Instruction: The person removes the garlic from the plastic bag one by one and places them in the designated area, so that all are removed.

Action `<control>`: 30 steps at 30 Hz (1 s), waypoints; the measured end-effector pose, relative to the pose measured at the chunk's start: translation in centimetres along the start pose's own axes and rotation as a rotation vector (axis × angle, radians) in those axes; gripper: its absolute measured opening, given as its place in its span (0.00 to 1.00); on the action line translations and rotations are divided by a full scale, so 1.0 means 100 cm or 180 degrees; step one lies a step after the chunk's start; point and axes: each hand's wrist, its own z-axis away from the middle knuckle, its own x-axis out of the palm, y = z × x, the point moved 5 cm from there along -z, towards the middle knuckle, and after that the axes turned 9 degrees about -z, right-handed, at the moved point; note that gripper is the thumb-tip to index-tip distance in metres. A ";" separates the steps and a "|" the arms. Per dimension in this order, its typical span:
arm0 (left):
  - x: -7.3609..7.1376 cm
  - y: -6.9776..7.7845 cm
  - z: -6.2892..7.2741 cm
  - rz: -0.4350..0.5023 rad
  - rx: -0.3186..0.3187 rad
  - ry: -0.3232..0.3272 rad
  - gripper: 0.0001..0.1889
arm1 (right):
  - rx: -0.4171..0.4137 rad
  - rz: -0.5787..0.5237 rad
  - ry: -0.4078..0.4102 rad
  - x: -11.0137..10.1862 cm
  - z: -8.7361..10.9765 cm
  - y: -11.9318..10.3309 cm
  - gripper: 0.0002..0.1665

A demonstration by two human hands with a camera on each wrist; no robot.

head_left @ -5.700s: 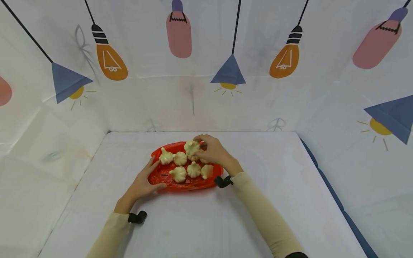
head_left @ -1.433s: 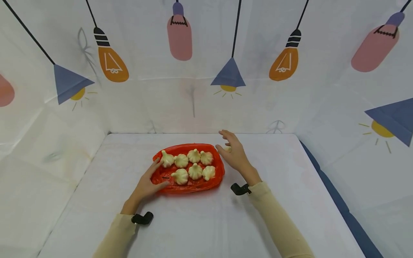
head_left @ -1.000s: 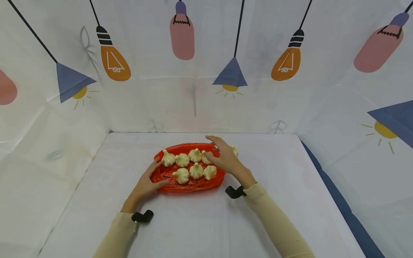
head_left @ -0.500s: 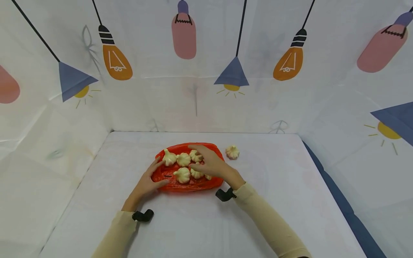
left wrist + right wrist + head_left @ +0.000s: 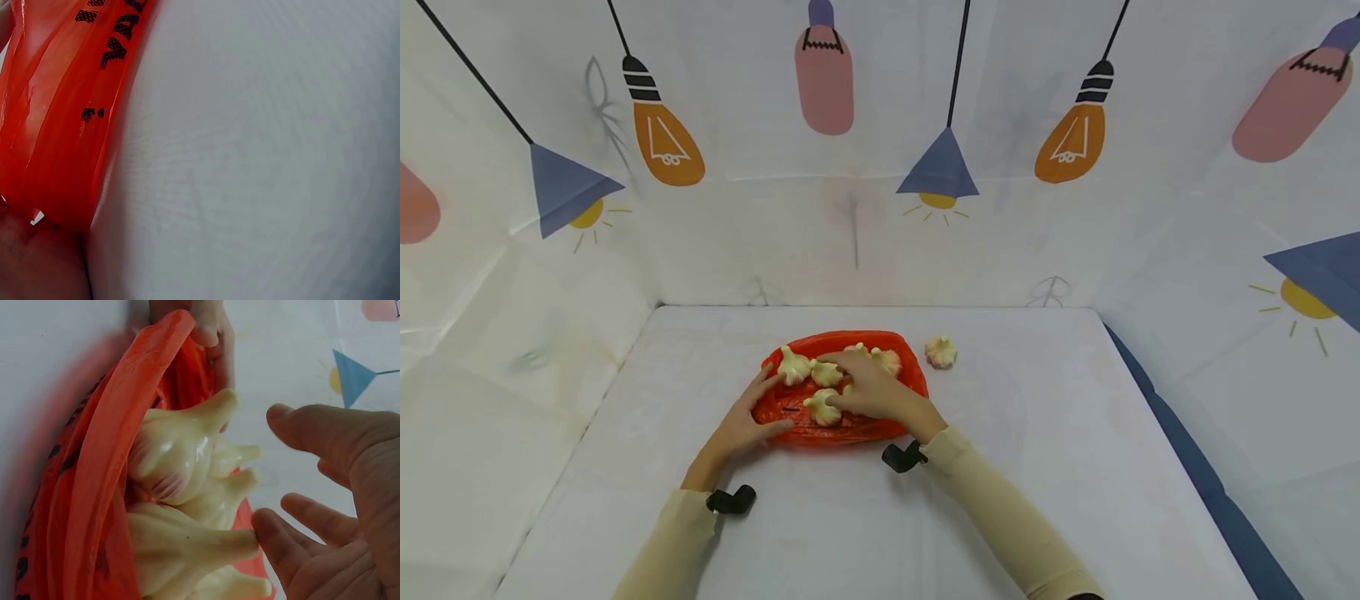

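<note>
Several garlic bulbs (image 5: 823,407) lie in a shallow tray (image 5: 892,429) covered with red plastic. At its left end, my left hand (image 5: 740,423) holds the tray, thumb at the near rim and fingers along the left side; the left wrist view shows part of the palm (image 5: 37,262) against the red plastic. My right hand (image 5: 868,388) reaches over the middle of the tray, hiding some bulbs. In the right wrist view its thumb and fingers (image 5: 278,544) are spread beside the bulb stems, gripping nothing. One more garlic bulb (image 5: 941,352) sits on the table right of the tray.
A white table (image 5: 1037,467) carries the tray near its far side. White fabric walls (image 5: 737,242) printed with lamps rise behind and at both sides. Blue fabric (image 5: 1187,467) hangs along the right edge.
My right hand lifted a garlic bulb from the tray, set it on the table to the right, then let go. It has come back left over the remaining bulbs. My left hand stays at the tray.
</note>
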 end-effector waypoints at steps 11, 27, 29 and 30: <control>-0.003 -0.001 -0.001 0.0012 -0.0007 0.0008 0.45 | 0.0054 0.0033 -0.0164 0.018 -0.002 -0.009 0.35; -0.002 0.006 -0.013 0.0138 0.0216 0.0046 0.39 | 0.0129 0.0532 -0.0360 0.028 -0.006 0.009 0.32; -0.001 0.005 -0.013 0.0161 0.0199 0.0041 0.39 | 0.0165 0.0548 -0.0367 0.029 -0.006 0.011 0.32; -0.001 0.005 -0.013 0.0162 0.0187 0.0032 0.39 | 0.0176 0.0557 -0.0366 0.030 -0.007 0.013 0.32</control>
